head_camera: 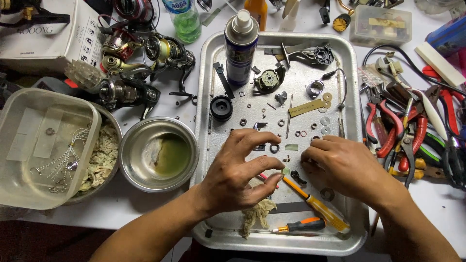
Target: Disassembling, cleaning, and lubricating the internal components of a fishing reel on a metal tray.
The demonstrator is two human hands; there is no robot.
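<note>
**A:** What are your fingers doing?

**B:** Your left hand (238,170) hovers over the metal tray (213,48) with the fingers curled and spread apart like a claw, thumb drawn toward the fingertips; whether they pinch anything, you cannot tell. Your right hand (340,167) lies palm down, fingers pressed together and bent toward the left, their tips just beside the left fingertips. What they grip is hidden.

**A:** And what sits between them?

**B:** Small parts on the tray floor: a dark ring (274,148) just above your left fingertips, and a yellow-handled screwdriver (315,206) running diagonally from between your hands toward the tray's near right corner. A smaller orange-and-black screwdriver (301,225) lies nearer you, beside a frayed rag (257,213) under your left palm.

**A:** Farther out?

**B:** A spray can (241,46) stands upright at the tray's far edge, with a black round cap (221,107) near it. Left of the tray sits a steel bowl (158,154) holding greenish liquid, then a plastic tub (43,145). Fishing reels (136,58) crowd the far left; red-handled pliers (388,128) lie right of the tray.
</note>
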